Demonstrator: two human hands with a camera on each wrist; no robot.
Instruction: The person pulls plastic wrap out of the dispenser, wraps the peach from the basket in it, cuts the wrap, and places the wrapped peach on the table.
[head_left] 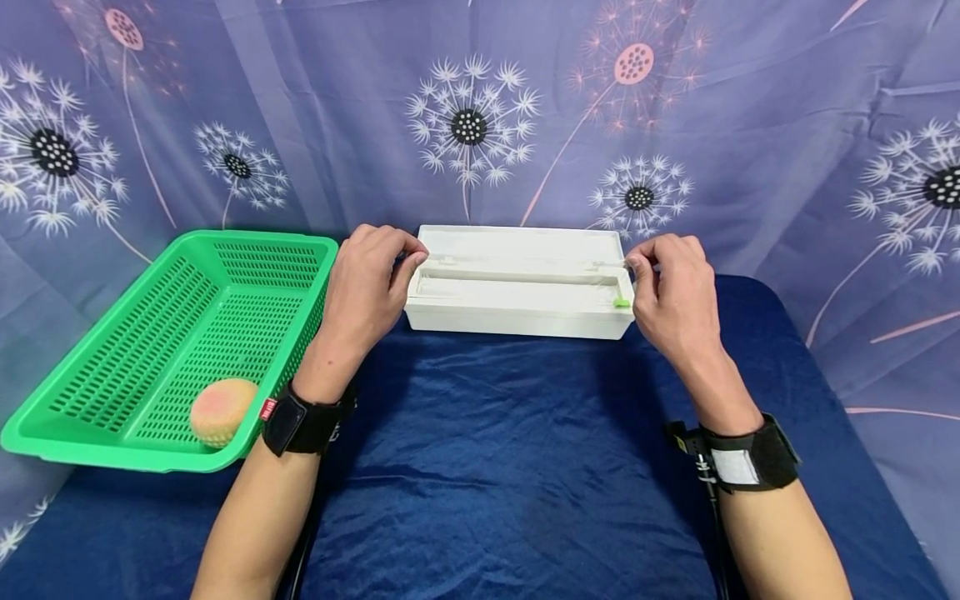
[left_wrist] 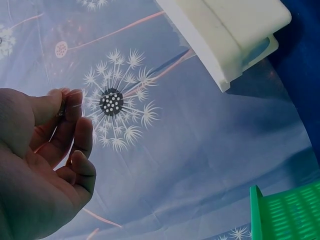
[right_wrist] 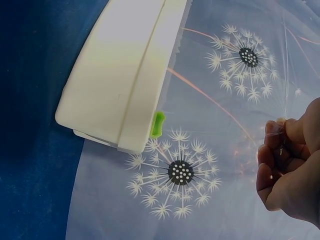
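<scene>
A long white cling film dispenser (head_left: 517, 321) lies at the back of the table, its lid raised and a green slide cutter (head_left: 622, 302) at its right end. Clear cling film (head_left: 517, 265) stretches above the box between both hands. Thumb and fingertips of my left hand (head_left: 367, 287) pinch the film's left end. At the right end my right hand (head_left: 675, 292) pinches it the same way. In the right wrist view thin bright creases of film run up from the fingertips. The film's full outline is hard to make out.
Left of the dispenser stands a green slotted plastic basket (head_left: 171, 315) holding a round peach-coloured thing (head_left: 222, 410), perhaps a peach. Dark blue cloth (head_left: 510, 467) covers the table. A purple curtain with dandelion prints (head_left: 360, 108) hangs right behind the dispenser.
</scene>
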